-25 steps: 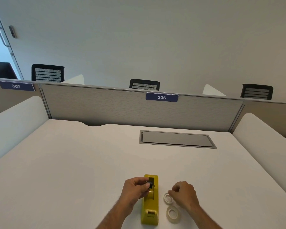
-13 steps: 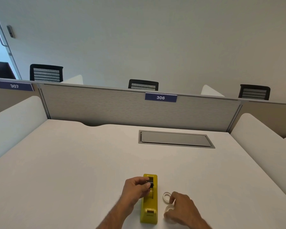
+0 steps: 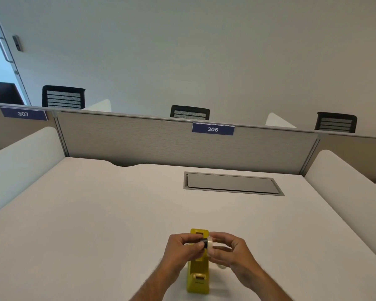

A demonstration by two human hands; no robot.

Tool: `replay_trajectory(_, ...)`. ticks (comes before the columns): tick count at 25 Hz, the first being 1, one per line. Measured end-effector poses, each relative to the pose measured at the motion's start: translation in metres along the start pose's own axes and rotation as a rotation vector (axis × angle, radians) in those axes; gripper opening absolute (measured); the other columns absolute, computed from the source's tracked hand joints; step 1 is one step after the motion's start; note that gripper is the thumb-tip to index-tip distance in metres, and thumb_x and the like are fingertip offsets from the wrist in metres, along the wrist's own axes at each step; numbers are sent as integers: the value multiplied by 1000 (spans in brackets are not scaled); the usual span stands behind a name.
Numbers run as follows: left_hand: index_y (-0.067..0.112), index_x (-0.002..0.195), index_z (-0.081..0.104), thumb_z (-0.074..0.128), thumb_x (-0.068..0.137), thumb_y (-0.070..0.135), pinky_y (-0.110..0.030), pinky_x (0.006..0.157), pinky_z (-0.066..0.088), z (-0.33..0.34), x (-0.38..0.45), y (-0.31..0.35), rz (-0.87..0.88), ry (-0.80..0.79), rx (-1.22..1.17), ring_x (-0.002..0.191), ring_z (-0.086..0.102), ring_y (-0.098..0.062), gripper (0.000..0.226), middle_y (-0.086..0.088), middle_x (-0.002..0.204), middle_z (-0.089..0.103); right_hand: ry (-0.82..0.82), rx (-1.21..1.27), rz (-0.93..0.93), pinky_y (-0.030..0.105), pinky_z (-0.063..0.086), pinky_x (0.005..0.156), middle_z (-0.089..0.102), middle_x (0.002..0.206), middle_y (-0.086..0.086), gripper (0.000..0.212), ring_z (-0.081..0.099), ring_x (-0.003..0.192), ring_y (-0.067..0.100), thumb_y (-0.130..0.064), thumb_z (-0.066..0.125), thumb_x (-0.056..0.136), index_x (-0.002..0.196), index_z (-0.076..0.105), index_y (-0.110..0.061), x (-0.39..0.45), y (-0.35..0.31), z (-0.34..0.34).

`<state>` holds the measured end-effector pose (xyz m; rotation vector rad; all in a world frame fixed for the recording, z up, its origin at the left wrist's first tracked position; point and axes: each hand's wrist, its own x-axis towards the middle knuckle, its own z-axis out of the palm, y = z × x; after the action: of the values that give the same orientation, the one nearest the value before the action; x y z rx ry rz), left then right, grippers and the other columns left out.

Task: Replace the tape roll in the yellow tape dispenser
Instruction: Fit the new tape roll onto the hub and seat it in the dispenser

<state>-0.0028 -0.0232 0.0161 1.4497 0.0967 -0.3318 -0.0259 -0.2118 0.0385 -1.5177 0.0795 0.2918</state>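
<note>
Judged mid-task: spindle out of the yellow tape dispenser point(image 3: 198, 276), roll being fitted; seating it in the cradle remained. Left hand point(image 3: 181, 249) pinched the black spindle point(image 3: 203, 243); right hand point(image 3: 230, 249) gripped the tape roll point(image 3: 210, 244). Both parts met between the hands, just above the dispenser, which stood on the desk point(image 3: 117, 213)

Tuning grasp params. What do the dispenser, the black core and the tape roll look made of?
Yellow tape dispenser: likely moulded plastic, smooth with a slight sheen and rounded edges. Black core in the left hand: probably hard plastic, dark and matte; too small to be sure. Tape roll held by the right hand: pale, translucent-looking film, glossy on its band.
</note>
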Motion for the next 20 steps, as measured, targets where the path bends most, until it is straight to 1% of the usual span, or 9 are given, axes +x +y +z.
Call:
replay_trajectory(1, 6, 106, 77, 75, 84, 0, -40, 85, 63, -1, 0, 1, 10, -7, -1, 93, 76, -29, 23, -12, 102, 79, -11, -13, -6, 59, 52, 93, 71, 114, 9, 52, 69, 101, 34, -10, 90, 65, 112, 69, -16, 1, 0, 0)
replay_trajectory(3, 8, 106, 78, 74, 85, -1, -37, 82, 63, -1, -2, 3, 29, -18, 3, 92, 76, -28, 23, -11, 101, 79, -14, -39, -17, 63, 47, 97, 71, 114, 6, 58, 69, 102, 32, -14, 92, 60, 113, 69, -19, 4, 2, 0)
replay_trajectory(7, 11, 105, 78, 74, 85, -1, -28, 73, 62, -1, -4, 6, 46, -19, 29, 90, 77, -23, 23, -6, 98, 80, -10, -28, -30, 63, 47, 96, 71, 114, 8, 58, 69, 102, 32, -14, 93, 59, 112, 69, -20, 4, 3, 2)
replay_trajectory(11, 17, 103, 79, 74, 86, 1, -25, 73, 61, -2, -5, 8, 49, -19, 94, 89, 77, -20, 24, -5, 98, 80, -20, -7, -40, 63, 49, 95, 71, 112, 10, 55, 69, 101, 34, -8, 91, 60, 110, 70, -18, 4, 2, 3)
replay_trajectory(13, 22, 101, 80, 73, 87, 2, -29, 77, 62, -4, -4, 10, 56, -53, 132, 92, 76, -23, 25, -5, 99, 80, -20, -21, -35, 58, 53, 91, 70, 113, 12, 55, 70, 99, 34, -6, 90, 59, 109, 70, -17, 5, 1, 6)
replay_trajectory(16, 21, 104, 80, 74, 87, 7, -36, 85, 63, -7, -1, 9, 69, -91, 219, 94, 75, -26, 24, -4, 101, 80, -11, -47, -22, 45, 59, 80, 68, 114, 15, 54, 71, 97, 31, 4, 88, 62, 109, 70, -14, 6, 2, 8)
replay_trajectory(20, 25, 106, 80, 71, 89, 8, -37, 89, 62, -8, 0, 5, 77, -89, 256, 97, 74, -25, 26, -3, 111, 77, -21, -63, -26, 41, 59, 77, 69, 113, 15, 56, 71, 97, 32, 7, 87, 59, 108, 70, -12, 8, 1, 9)
